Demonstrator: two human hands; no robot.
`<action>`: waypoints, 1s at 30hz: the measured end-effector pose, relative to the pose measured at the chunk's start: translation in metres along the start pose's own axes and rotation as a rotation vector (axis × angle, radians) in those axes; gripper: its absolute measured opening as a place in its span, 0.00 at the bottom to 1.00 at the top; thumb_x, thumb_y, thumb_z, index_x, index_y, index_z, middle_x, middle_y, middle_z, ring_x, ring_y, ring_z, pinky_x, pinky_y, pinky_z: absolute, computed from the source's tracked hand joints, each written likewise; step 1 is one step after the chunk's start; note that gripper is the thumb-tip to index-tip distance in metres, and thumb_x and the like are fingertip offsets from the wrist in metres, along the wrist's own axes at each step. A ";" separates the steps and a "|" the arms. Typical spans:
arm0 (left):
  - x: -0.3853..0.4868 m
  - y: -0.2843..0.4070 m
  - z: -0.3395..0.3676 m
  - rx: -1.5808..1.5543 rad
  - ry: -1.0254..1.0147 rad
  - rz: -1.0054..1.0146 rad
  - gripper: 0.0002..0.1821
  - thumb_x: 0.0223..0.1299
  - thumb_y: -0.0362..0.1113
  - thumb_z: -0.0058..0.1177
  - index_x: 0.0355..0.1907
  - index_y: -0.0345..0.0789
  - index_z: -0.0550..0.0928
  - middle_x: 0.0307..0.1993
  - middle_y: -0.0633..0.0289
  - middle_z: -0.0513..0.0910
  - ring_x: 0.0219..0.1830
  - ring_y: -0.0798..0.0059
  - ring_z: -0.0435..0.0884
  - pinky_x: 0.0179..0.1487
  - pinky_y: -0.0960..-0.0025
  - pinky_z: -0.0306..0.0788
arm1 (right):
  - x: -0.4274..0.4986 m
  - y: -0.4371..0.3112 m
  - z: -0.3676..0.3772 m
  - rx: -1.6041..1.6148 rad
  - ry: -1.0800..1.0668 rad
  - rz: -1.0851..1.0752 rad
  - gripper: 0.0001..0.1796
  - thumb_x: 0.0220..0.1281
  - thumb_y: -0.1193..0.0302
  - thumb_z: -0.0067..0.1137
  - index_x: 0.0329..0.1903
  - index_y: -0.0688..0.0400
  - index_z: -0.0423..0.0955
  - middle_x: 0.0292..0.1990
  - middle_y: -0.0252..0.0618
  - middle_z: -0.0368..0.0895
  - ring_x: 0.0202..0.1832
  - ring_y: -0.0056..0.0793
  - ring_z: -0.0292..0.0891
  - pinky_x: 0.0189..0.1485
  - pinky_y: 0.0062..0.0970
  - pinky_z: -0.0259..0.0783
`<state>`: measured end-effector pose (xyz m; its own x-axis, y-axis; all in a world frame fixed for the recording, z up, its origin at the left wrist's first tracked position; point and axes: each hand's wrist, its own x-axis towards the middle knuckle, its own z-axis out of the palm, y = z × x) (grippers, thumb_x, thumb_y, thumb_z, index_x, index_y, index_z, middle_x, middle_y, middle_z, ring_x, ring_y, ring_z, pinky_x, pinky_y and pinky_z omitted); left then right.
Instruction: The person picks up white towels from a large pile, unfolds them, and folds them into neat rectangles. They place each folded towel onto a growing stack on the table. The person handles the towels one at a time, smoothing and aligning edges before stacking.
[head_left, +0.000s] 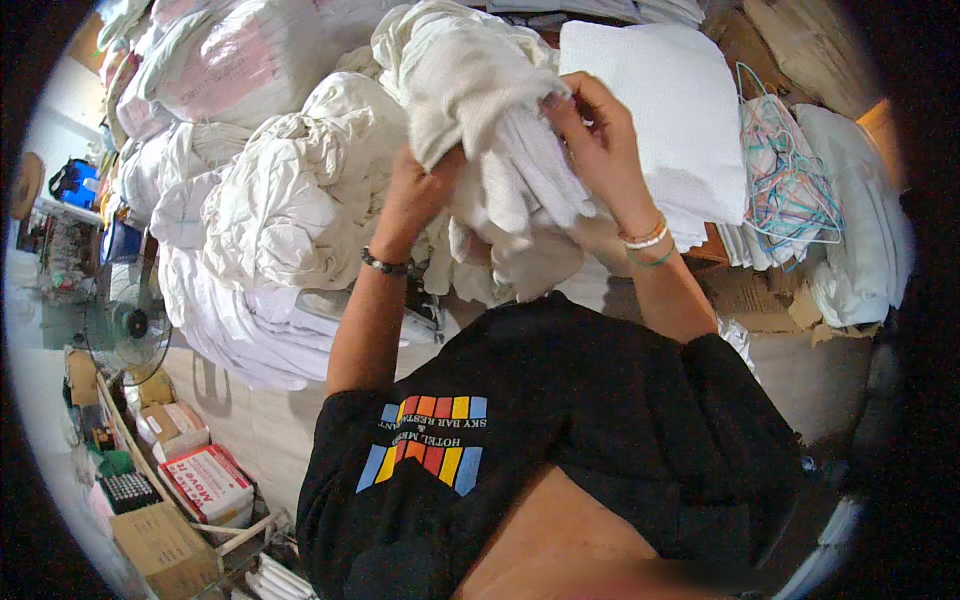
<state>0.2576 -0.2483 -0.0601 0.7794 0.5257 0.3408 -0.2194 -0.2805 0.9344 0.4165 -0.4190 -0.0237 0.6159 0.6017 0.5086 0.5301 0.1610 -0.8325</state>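
Note:
Before my chest, both hands are at a bunched off-white cloth (480, 90). My left hand (424, 184) grips its lower left edge, the fingertips hidden under a fold. At the right edge of the bundle, my right hand (596, 131) pinches the cloth between thumb and fingers. Several folds of a whiter towel-like cloth (536, 172) hang between the hands. A neat stack of folded white towels (652, 112) lies just right of my right hand. Left of my left hand is a heap of crumpled white cloth (292, 187).
Plastic-wrapped linen (217, 67) is piled at the upper left. A tangle of coloured wire hangers (795, 180) lies right of the towels, beside more folded cloth (855, 202). A fan (135, 322) and cardboard boxes (165, 547) stand at the left.

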 end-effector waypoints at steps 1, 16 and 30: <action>0.004 0.006 -0.003 -0.049 0.044 -0.062 0.16 0.68 0.34 0.57 0.55 0.32 0.81 0.49 0.61 0.85 0.51 0.74 0.81 0.55 0.68 0.73 | 0.002 0.005 -0.006 -0.012 0.035 -0.007 0.09 0.67 0.73 0.61 0.48 0.61 0.78 0.38 0.31 0.75 0.36 0.17 0.71 0.35 0.18 0.68; 0.050 0.100 -0.052 0.434 0.190 0.316 0.18 0.53 0.26 0.50 0.48 0.31 0.84 0.44 0.63 0.83 0.46 0.76 0.81 0.51 0.73 0.73 | 0.033 0.000 -0.020 0.137 0.153 -0.203 0.07 0.70 0.70 0.61 0.37 0.60 0.82 0.25 0.21 0.73 0.28 0.08 0.60 0.31 0.14 0.57; -0.021 0.074 -0.031 0.230 -0.518 0.303 0.33 0.59 0.35 0.64 0.68 0.32 0.72 0.61 0.56 0.79 0.64 0.73 0.73 0.69 0.67 0.65 | -0.006 -0.058 -0.001 -0.086 -0.203 -0.171 0.03 0.67 0.74 0.64 0.39 0.60 0.82 0.27 0.19 0.75 0.29 0.08 0.64 0.32 0.13 0.62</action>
<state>0.2071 -0.2551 0.0051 0.8975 -0.0437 0.4389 -0.3880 -0.5513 0.7386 0.3827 -0.4326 0.0222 0.3886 0.7170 0.5787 0.6692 0.2121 -0.7121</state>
